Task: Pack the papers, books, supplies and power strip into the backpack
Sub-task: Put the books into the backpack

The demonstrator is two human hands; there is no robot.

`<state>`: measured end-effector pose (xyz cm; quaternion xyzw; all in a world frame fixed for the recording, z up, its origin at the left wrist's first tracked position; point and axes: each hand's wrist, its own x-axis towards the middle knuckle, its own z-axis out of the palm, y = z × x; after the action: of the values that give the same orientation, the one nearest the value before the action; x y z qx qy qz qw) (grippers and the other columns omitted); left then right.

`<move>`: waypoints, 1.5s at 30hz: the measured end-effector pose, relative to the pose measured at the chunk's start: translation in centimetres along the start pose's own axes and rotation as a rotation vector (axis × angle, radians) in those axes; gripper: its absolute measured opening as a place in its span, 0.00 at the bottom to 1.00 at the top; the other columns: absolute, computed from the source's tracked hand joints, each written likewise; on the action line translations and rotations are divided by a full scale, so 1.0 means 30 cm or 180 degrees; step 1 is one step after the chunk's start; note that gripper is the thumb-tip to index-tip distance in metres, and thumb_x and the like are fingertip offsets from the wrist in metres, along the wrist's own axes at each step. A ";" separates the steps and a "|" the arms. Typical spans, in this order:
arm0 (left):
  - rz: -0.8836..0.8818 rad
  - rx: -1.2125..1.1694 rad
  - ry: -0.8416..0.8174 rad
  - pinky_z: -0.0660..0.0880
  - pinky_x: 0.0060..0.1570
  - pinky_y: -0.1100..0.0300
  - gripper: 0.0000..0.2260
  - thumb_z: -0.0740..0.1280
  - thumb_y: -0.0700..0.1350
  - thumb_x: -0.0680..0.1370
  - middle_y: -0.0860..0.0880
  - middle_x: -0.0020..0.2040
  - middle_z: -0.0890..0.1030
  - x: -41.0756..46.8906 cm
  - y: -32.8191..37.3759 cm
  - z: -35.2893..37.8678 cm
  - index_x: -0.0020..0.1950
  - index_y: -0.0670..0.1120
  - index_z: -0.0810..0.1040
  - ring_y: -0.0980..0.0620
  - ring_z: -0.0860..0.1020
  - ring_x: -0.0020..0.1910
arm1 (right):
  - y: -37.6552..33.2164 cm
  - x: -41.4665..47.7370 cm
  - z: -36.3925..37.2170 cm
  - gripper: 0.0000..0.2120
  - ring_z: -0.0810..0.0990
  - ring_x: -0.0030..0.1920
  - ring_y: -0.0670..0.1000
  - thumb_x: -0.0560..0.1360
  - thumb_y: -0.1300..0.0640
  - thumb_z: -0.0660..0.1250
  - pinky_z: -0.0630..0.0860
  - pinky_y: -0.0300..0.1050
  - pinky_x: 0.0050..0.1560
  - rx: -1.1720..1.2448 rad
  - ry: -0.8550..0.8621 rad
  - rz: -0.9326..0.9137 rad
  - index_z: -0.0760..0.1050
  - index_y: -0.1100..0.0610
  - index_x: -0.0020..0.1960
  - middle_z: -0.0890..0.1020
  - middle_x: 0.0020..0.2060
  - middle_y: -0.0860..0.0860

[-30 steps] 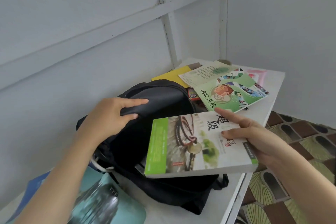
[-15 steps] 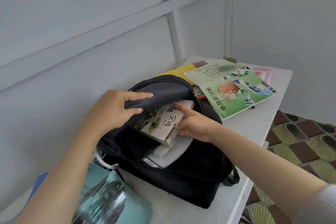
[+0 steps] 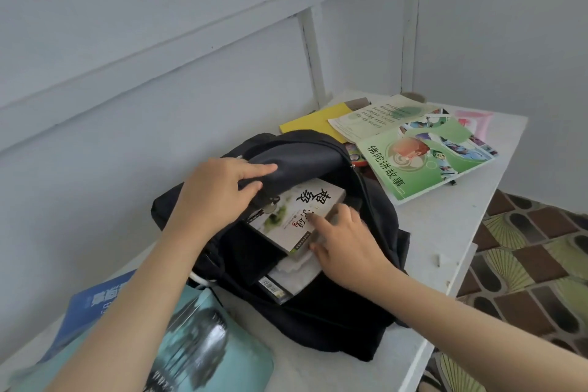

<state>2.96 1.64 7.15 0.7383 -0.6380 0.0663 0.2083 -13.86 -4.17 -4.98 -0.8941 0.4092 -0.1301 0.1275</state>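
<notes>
Right, white table (image 3: 445,226) in pale-blue wall (image 3: 159,41) corner, tiled floor (image 3: 525,264) R side. My L hand (image 3: 219,191) clamps backpack (image 3: 334,321) flap; R hand (image 3: 346,239) fingers spread on book (image 3: 305,216), half inside it.

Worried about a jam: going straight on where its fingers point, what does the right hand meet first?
The book, which the right hand touches; beyond it, probably the left hand gripping the backpack flap.
</notes>
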 end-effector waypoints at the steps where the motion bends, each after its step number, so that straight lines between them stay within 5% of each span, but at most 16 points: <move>1: 0.0119 0.0039 0.0200 0.68 0.44 0.65 0.16 0.71 0.40 0.73 0.53 0.52 0.83 -0.001 0.003 -0.008 0.56 0.57 0.80 0.50 0.80 0.48 | 0.003 -0.011 0.005 0.26 0.59 0.71 0.64 0.78 0.47 0.59 0.60 0.54 0.69 -0.0052 0.0009 -0.0088 0.59 0.49 0.74 0.60 0.70 0.62; 4: 0.0438 0.0086 0.0701 0.72 0.41 0.62 0.15 0.72 0.36 0.71 0.50 0.47 0.84 0.004 0.009 -0.039 0.53 0.53 0.83 0.49 0.81 0.39 | 0.005 -0.016 0.016 0.26 0.48 0.74 0.67 0.77 0.44 0.53 0.52 0.70 0.68 -0.0423 0.0085 -0.0647 0.59 0.46 0.74 0.50 0.75 0.62; 6: 0.0604 0.0126 0.0854 0.75 0.40 0.61 0.15 0.71 0.34 0.71 0.49 0.46 0.84 0.011 0.013 -0.058 0.52 0.51 0.83 0.50 0.80 0.37 | 0.005 -0.012 0.018 0.28 0.32 0.72 0.61 0.78 0.40 0.43 0.35 0.67 0.68 -0.0452 -0.0532 -0.0880 0.43 0.42 0.76 0.39 0.76 0.56; 8: 0.0702 0.0152 0.0915 0.77 0.39 0.59 0.15 0.70 0.34 0.72 0.48 0.46 0.84 0.014 0.019 -0.073 0.53 0.50 0.83 0.49 0.80 0.36 | -0.001 0.003 0.006 0.27 0.27 0.71 0.61 0.80 0.40 0.42 0.28 0.64 0.67 -0.0381 -0.0986 -0.0788 0.37 0.41 0.75 0.35 0.75 0.52; 15: 0.0622 -0.0055 0.0986 0.78 0.46 0.56 0.14 0.71 0.35 0.72 0.49 0.50 0.84 0.000 0.037 -0.098 0.54 0.51 0.83 0.48 0.82 0.44 | -0.077 0.129 0.041 0.26 0.32 0.73 0.63 0.80 0.39 0.41 0.32 0.65 0.69 -0.0684 -0.1050 -0.0684 0.36 0.41 0.75 0.37 0.76 0.52; 23: 0.0421 -0.0245 0.1011 0.64 0.52 0.82 0.15 0.71 0.37 0.72 0.57 0.52 0.78 0.004 -0.005 -0.112 0.55 0.52 0.81 0.62 0.75 0.52 | -0.075 0.238 0.054 0.23 0.43 0.76 0.58 0.82 0.46 0.45 0.38 0.63 0.72 -0.0722 -0.0460 -0.1636 0.43 0.39 0.75 0.44 0.77 0.56; 30: 0.0392 -0.0272 0.1034 0.66 0.53 0.80 0.17 0.71 0.38 0.72 0.56 0.53 0.80 0.011 -0.017 -0.093 0.55 0.56 0.79 0.64 0.74 0.53 | -0.067 0.302 0.080 0.21 0.51 0.76 0.59 0.81 0.43 0.49 0.46 0.61 0.72 -0.0695 -0.0363 -0.1631 0.55 0.37 0.74 0.53 0.77 0.55; 34: 0.0382 -0.0235 0.1079 0.65 0.54 0.81 0.15 0.72 0.37 0.72 0.51 0.53 0.82 0.002 -0.022 -0.090 0.54 0.53 0.81 0.62 0.75 0.54 | -0.053 0.306 0.084 0.21 0.51 0.76 0.58 0.81 0.42 0.47 0.46 0.61 0.72 -0.0687 -0.0344 -0.1498 0.54 0.37 0.74 0.53 0.77 0.53; 45: 0.0345 -0.0251 0.1066 0.64 0.53 0.82 0.18 0.72 0.37 0.72 0.58 0.52 0.78 -0.014 -0.028 -0.090 0.55 0.56 0.78 0.66 0.73 0.52 | 0.024 0.358 0.048 0.22 0.45 0.76 0.54 0.81 0.45 0.52 0.39 0.59 0.72 -0.0485 -0.0544 -0.1454 0.54 0.36 0.74 0.49 0.77 0.49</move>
<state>4.14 3.15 9.26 0.6727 -0.6354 0.1744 0.3366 -7.08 -12.66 -5.19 -0.9781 0.1929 -0.0482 0.0611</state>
